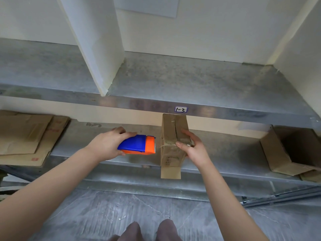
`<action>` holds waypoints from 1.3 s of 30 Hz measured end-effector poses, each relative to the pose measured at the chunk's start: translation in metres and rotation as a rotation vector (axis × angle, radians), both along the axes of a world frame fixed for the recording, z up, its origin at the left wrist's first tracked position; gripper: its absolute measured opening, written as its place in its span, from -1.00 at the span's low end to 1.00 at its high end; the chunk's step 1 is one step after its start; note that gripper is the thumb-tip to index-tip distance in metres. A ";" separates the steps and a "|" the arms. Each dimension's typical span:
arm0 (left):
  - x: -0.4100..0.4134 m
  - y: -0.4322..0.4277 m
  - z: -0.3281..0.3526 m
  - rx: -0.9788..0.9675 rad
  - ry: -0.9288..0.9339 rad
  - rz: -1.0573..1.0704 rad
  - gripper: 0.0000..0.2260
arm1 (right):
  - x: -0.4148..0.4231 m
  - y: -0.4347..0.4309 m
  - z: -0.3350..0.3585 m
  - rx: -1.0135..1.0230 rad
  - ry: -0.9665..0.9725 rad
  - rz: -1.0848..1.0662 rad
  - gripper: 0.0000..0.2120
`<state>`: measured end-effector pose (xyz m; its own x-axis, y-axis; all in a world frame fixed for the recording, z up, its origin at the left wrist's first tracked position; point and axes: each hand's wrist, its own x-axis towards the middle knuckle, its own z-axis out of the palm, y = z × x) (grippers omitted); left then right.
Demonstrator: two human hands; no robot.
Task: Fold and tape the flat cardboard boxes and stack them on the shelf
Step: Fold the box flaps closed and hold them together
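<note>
So the small box (171,136) is at the lower shelf's (74,141) near edge, partly taped, one flap loose. Right hand (194,148) has a curled grip on it; left hand (106,145) grips the tape dispenser (139,145). The flat cardboard (26,134) stacked left looks unfolded, so plenty remains.

Single head-worn wide-angle view. Looks forward and steeply down from above upper shelf level, facing metal shelving square-on, close. Upper shelf (191,80) fills band above centre, its front edge crossing frame near mid-height; lower shelf (225,152) front edge just below. White wall (208,32) at top. Floor (83,214) and person's legs (133,231) at bottom edge. Forearms enter from bottom corners. Left hand (107,145) gripping tape dispenser (137,145) and right hand (195,148) gripping box (169,136) sit near centre, over lower shelf front edge. Straight edges bow toward frame sides.
</note>
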<state>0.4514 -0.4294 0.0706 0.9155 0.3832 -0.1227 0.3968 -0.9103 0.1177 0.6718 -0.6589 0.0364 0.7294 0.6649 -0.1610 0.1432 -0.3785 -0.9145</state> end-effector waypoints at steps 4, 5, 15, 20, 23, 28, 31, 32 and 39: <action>0.028 -0.015 0.002 -0.009 0.029 -0.004 -0.37 | -0.001 -0.001 0.001 -0.005 -0.010 0.000 -0.48; 0.033 -0.018 0.003 -0.026 0.034 0.002 -0.39 | -0.001 -0.001 0.001 -0.005 -0.009 -0.001 -0.49; 0.056 -0.014 0.009 -0.065 0.205 0.045 -0.32 | 0.001 -0.001 0.002 0.009 -0.002 0.006 -0.49; 0.049 -0.008 -0.003 -0.237 0.202 0.084 -0.19 | 0.001 -0.002 0.001 0.009 -0.023 0.017 -0.48; 0.052 -0.005 -0.005 -0.219 0.127 0.078 -0.24 | 0.000 -0.003 0.000 0.002 -0.030 0.026 -0.48; 0.049 0.000 -0.007 -0.155 0.052 0.034 -0.28 | 0.001 -0.003 -0.002 -0.013 -0.029 0.022 -0.47; 0.039 -0.002 -0.013 -0.184 -0.002 0.015 -0.25 | 0.003 -0.004 -0.004 -0.009 -0.036 0.024 -0.47; 0.035 0.000 -0.014 -0.213 -0.010 0.008 -0.23 | 0.003 -0.004 -0.004 -0.004 -0.036 0.026 -0.48; 0.025 0.004 -0.015 -0.410 -0.098 0.005 -0.33 | 0.003 -0.004 -0.006 0.003 -0.049 0.038 -0.48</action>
<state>0.4764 -0.4252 0.0556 0.9285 0.3256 -0.1787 0.3705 -0.7785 0.5067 0.6746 -0.6625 0.0307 0.7106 0.6926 -0.1236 0.2025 -0.3696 -0.9069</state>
